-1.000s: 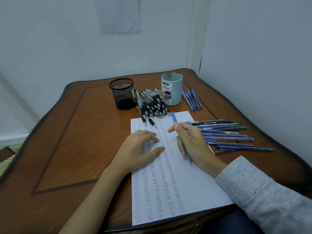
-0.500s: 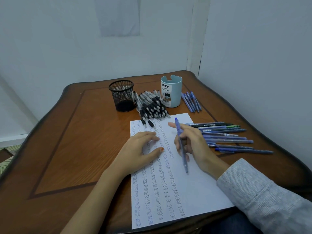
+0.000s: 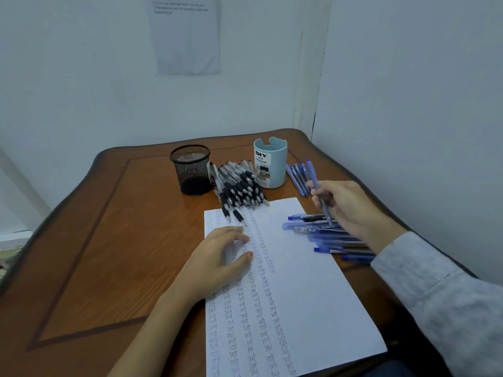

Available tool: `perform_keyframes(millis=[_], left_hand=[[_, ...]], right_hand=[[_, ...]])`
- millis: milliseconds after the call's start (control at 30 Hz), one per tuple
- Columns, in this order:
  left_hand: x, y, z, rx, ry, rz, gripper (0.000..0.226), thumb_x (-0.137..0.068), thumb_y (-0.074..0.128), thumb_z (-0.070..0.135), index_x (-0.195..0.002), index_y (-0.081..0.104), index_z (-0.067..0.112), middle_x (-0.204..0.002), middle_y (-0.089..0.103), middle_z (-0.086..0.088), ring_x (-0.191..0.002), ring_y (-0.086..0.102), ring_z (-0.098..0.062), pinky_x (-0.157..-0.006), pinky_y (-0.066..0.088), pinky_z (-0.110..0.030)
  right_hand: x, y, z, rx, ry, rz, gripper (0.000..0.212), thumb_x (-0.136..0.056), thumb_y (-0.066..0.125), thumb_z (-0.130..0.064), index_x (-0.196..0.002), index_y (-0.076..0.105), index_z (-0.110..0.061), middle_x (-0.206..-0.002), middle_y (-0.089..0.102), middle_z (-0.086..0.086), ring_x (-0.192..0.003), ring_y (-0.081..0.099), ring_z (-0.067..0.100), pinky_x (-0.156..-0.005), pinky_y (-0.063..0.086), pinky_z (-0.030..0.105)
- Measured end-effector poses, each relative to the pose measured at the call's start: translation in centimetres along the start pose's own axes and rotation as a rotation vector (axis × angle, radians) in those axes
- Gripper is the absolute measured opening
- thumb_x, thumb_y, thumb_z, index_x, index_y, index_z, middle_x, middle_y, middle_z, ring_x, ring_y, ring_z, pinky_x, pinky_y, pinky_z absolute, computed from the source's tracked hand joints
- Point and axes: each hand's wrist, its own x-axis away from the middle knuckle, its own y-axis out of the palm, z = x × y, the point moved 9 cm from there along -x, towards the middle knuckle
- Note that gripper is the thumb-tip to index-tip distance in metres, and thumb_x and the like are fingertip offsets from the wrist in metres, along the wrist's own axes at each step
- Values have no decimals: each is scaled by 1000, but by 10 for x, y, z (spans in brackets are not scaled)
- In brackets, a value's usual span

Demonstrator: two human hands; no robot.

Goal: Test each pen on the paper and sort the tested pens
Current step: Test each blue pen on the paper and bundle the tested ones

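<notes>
A white sheet of paper [image 3: 294,281] covered with columns of the word "test" lies on the wooden table [image 3: 130,240]. My left hand [image 3: 217,257] rests flat on the paper's left part, fingers spread. My right hand [image 3: 345,205] is raised right of the paper and pinches a blue pen [image 3: 322,202], held above a row of blue pens [image 3: 326,235] lying beside the paper. A pile of black-grip pens [image 3: 239,186] lies at the paper's top edge. Several blue pens [image 3: 298,175] lie to the right of the light blue cup.
A black mesh pen cup [image 3: 192,170] and a light blue desk organizer cup [image 3: 270,165] stand at the back of the table. Walls close in at the back and right. A paper notice [image 3: 185,34] hangs on the back wall.
My right hand has lifted the blue pen off the paper and carried it right and back, over the row of blue pens. The left hand has stayed on the paper.
</notes>
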Motion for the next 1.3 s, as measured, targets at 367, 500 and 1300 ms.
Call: perform_keyframes(millis=[367, 500, 1300], left_hand=[[0, 3, -6, -29, -38, 7, 36, -88, 58, 50, -121, 57, 37, -137, 42, 26, -127, 32, 13, -95, 19, 2], [0, 4, -6, -23, -35, 10, 39, -87, 58, 53, -122, 56, 39, -140, 40, 26, -129, 31, 13, -100, 21, -6], [0, -1, -1, -57, -7, 59, 39, -84, 62, 52, -116, 62, 30, -134, 52, 15, -124, 42, 4, -99, 27, -12]], right_hand=[[-89, -10, -22, 422, -75, 250, 31, -84, 72, -12, -114, 66, -6, -117, 64, 10, -106, 60, 24, -78, 49, 31], [-100, -6, -19, 591, -106, 299, 29, -85, 70, -13, -113, 68, -5, -118, 63, 14, -100, 59, 24, -87, 53, 36], [-20, 22, 1, 1198, -338, -394, 24, -89, 65, -20, -110, 71, -13, -95, 62, -9, -78, 56, 6, -59, 38, 7]])
